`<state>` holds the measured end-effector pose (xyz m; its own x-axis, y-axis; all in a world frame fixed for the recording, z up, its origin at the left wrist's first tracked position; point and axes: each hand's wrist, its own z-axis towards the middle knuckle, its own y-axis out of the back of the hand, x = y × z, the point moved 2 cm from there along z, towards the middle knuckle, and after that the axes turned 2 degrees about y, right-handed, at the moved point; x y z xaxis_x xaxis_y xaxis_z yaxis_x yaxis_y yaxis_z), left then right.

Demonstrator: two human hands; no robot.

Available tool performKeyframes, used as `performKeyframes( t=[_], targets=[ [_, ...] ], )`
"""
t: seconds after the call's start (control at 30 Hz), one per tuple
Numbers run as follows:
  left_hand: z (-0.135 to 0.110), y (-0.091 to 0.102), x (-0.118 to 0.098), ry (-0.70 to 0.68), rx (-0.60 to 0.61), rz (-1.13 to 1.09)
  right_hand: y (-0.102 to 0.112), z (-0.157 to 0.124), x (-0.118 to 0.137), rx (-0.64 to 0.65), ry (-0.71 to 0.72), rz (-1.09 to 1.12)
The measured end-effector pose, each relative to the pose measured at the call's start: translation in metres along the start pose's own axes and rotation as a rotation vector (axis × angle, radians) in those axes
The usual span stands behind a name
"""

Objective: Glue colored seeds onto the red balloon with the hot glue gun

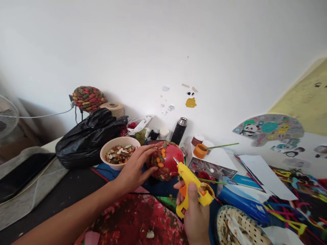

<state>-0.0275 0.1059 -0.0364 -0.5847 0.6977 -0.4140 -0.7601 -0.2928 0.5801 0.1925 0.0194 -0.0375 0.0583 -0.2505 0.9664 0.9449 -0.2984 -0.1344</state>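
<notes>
My left hand [139, 166] is curved around the left side of a red ball-like form [172, 157], steadying it. Orange, green and brown seed-like pieces [160, 159] cover much of its left and lower surface, while the right side shows smooth red. In my right hand [195, 207] is a yellow hot glue gun [190, 182], gripped by its handle, its metal nozzle pointing up and left at the bare red area. Whether the nozzle touches the surface I cannot tell. Just left of the ball stands a bowl [103, 154] of mixed dried pieces.
A paint-stained red board [138, 221] lies in front. Behind are a black bag [87, 139], a dark flask [179, 131] and an orange paint jar [200, 151] with a green stick. At right are a woven basket [218, 223] and a tangle of coloured strips [293, 217].
</notes>
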Motion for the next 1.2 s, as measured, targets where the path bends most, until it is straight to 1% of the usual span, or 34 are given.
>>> performKeyframes(
  t=[0.03,0.07,0.2,0.27,0.47,0.7,0.87,1.03,1.2],
  targets=[
    [0.001,0.001,0.002,0.0,0.027,0.004,0.001,-0.001,-0.002,-0.053,0.0,0.0],
    [0.002,0.002,0.004,-0.002,0.058,0.009,0.002,-0.003,-0.004,-0.065,-0.005,-0.002],
    [0.005,0.006,0.012,-0.003,0.184,0.022,-0.001,-0.01,-0.001,-0.092,-0.073,-0.056],
    [0.007,0.008,0.016,-0.001,0.213,0.021,-0.003,-0.012,0.001,-0.088,-0.071,-0.073],
    [0.018,0.013,0.02,-0.005,0.238,-0.043,-0.003,-0.012,-0.002,-0.045,0.003,-0.089],
    [0.025,0.013,0.018,0.0,0.25,-0.114,-0.004,-0.011,-0.007,-0.071,-0.048,-0.058],
    [0.027,0.013,0.019,0.0,0.256,-0.136,-0.002,-0.01,-0.007,-0.054,0.022,-0.101],
    [0.031,0.014,0.019,0.04,0.291,-0.18,0.002,-0.011,-0.013,-0.017,0.072,-0.122],
    [0.034,0.015,0.021,0.063,0.288,-0.228,0.003,-0.009,-0.012,0.023,0.17,-0.2]
  ],
)
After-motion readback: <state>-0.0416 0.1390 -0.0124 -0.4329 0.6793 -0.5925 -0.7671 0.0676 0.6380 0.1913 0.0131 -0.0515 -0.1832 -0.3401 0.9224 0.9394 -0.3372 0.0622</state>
